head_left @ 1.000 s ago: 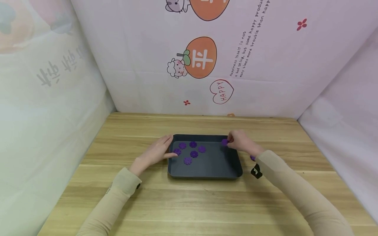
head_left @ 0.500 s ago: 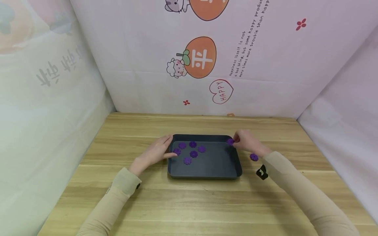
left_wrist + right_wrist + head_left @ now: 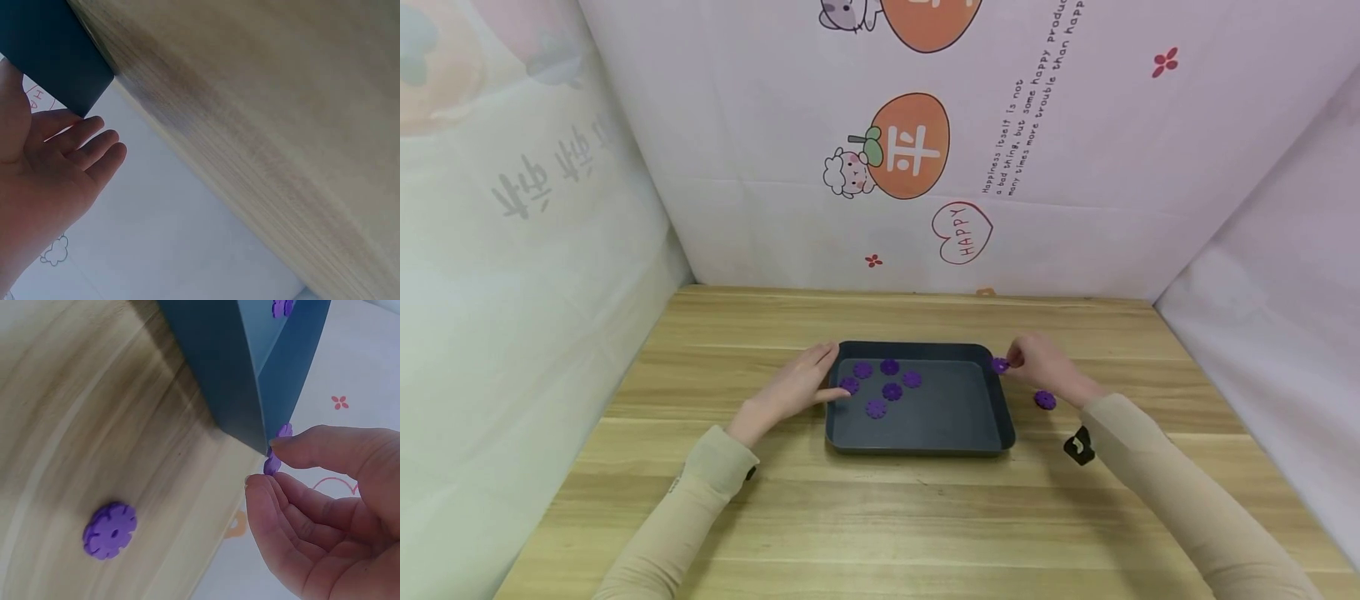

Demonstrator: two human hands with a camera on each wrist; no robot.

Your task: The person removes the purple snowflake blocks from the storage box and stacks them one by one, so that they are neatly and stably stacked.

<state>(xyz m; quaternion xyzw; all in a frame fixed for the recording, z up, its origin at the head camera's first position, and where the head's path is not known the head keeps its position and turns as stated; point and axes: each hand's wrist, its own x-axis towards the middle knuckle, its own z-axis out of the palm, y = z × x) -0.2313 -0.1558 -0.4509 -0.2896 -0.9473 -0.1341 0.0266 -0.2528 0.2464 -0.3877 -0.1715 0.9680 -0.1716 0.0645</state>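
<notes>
My right hand [image 3: 1041, 367] pinches a purple notched plastic disc [image 3: 1000, 366] between thumb and fingers, at the back right corner of a dark grey rectangular tray [image 3: 947, 454]. In the right wrist view that disc [image 3: 272, 465] appears edge-on, close to the tray's rim, partly covered by the thumb. My left hand [image 3: 797, 383] rests at the tray's back left corner, fingers extended along the outside and thumb over the left rim. Several similar discs [image 3: 892, 392] lie scattered in the tray's left half. Outside, right of the tray, lies another purple disc [image 3: 111, 531], seemingly two stacked together.
The tray stands on a wooden table [image 3: 880, 525]. A white printed cloth [image 3: 760, 150] hangs behind the table, with more white cloth at both sides. A small black device [image 3: 1080, 446] shows by the right sleeve.
My right hand has moved right with the pinched disc, from above the tray's back right area to its corner. The disc on the table has come into full view. The left hand stays put.
</notes>
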